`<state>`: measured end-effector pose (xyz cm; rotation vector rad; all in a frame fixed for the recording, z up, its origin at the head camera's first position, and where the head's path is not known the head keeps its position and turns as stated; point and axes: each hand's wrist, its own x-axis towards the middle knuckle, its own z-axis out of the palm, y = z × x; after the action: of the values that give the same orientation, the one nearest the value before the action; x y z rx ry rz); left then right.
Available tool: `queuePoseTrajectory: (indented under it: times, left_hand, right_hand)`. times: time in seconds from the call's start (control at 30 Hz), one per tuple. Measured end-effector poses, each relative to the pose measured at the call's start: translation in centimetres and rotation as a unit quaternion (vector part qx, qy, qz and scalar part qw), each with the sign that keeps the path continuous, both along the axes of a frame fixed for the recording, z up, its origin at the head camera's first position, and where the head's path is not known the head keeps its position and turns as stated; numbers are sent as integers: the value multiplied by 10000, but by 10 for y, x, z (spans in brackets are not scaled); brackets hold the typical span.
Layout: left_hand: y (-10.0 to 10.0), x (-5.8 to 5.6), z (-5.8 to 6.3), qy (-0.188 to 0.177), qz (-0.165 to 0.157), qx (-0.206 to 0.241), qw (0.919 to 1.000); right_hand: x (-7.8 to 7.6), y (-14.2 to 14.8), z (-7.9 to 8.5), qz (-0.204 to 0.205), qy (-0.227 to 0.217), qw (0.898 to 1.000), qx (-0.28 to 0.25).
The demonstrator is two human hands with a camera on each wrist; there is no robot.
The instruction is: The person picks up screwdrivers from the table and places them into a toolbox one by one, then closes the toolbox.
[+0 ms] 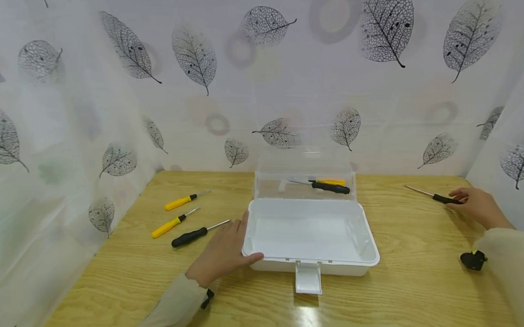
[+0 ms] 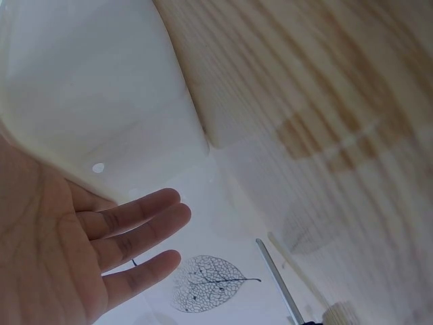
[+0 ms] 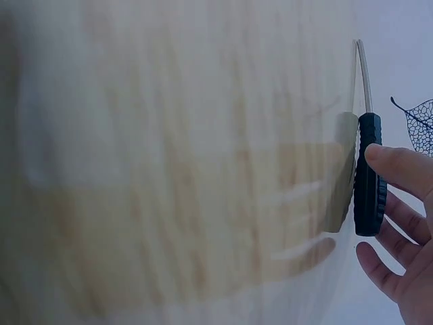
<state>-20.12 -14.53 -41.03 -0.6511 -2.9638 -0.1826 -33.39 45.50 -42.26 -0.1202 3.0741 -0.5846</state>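
Note:
A white plastic box [image 1: 310, 266] with its clear lid [image 1: 305, 161] raised stands on the table. Its left side is touched by my left hand [image 1: 223, 249], the thumb at the front corner and the other fingers fairly straight along the outer wall. In the left wrist view the left hand [image 2: 54, 237] lies beside the white wall, its thumb hidden. Far to the right, my right hand [image 1: 477, 207] pinches the black handle of a screwdriver [image 1: 445, 199]. The right wrist view shows the thumb on that screwdriver [image 3: 369, 176], fingers behind the handle, close to the table.
Left of the box lie two yellow screwdrivers [image 1: 179, 203] and a black-handled screwdriver [image 1: 189, 238]. Inside the raised lid are a black screwdriver [image 1: 331, 188] and a yellow one [image 1: 333, 181]. The front latch [image 1: 308, 278] hangs down. A leaf-patterned curtain [image 1: 265, 85] borders the table.

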Motion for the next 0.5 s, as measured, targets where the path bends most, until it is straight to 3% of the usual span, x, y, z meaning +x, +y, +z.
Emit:
queuePoseTrajectory:
  times: [0.5]
  left_hand:
    - [-1,0,-2,-34,31,99,9999]
  right_hand:
    - [6,2,-3,48,29,9999,115]
